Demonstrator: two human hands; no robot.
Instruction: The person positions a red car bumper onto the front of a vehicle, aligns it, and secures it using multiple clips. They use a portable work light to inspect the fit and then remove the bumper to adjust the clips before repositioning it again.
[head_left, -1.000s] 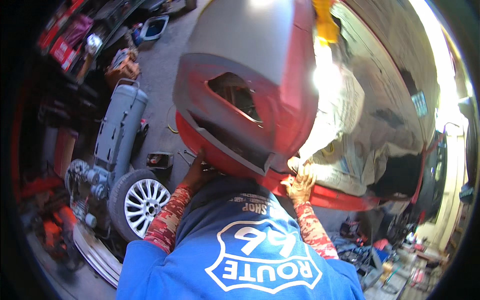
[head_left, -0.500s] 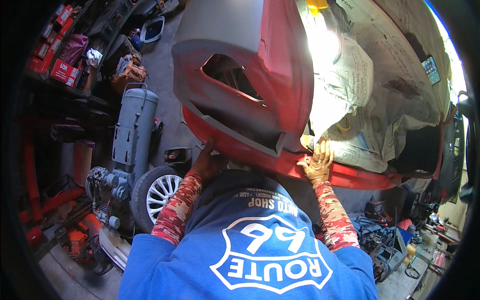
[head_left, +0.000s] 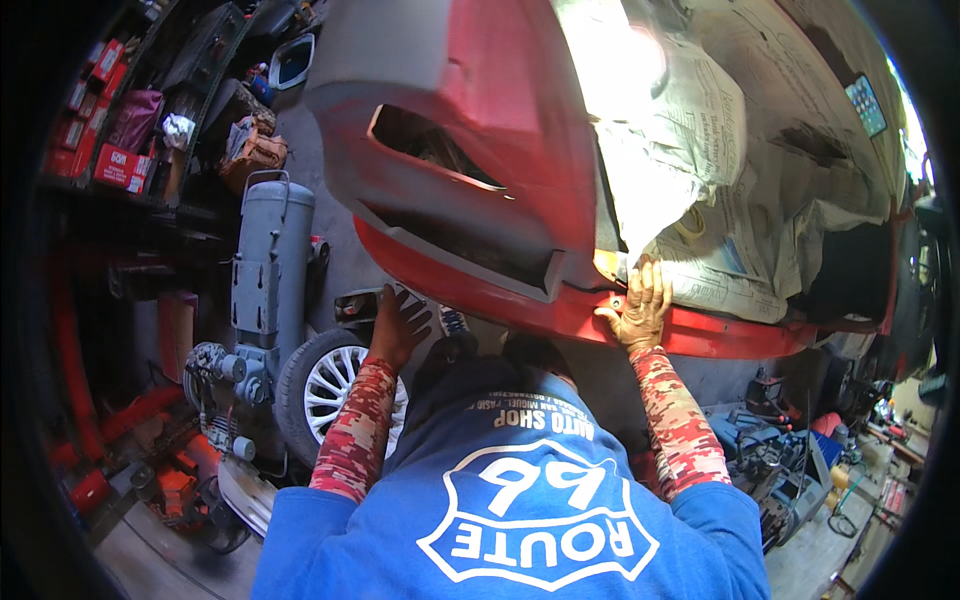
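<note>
Right grip [head_left: 642, 310] lies flat, unclenched, on smooth red sill [head_left: 742, 338]; left grip [head_left: 402, 327] hangs splayed near curved grey-red panel [head_left: 540, 170].

1 fisheye view from the head, facing down, blue shirt [head_left: 540, 470] nearest, left hand [head_left: 398, 328] and right hand [head_left: 642, 312] beyond

we reach both forearms [head_left: 358, 425] forward. our left hand [head_left: 402, 327] is splayed. our right hand [head_left: 642, 308] lies flat, its thumb [head_left: 608, 316] out leftward.
</note>
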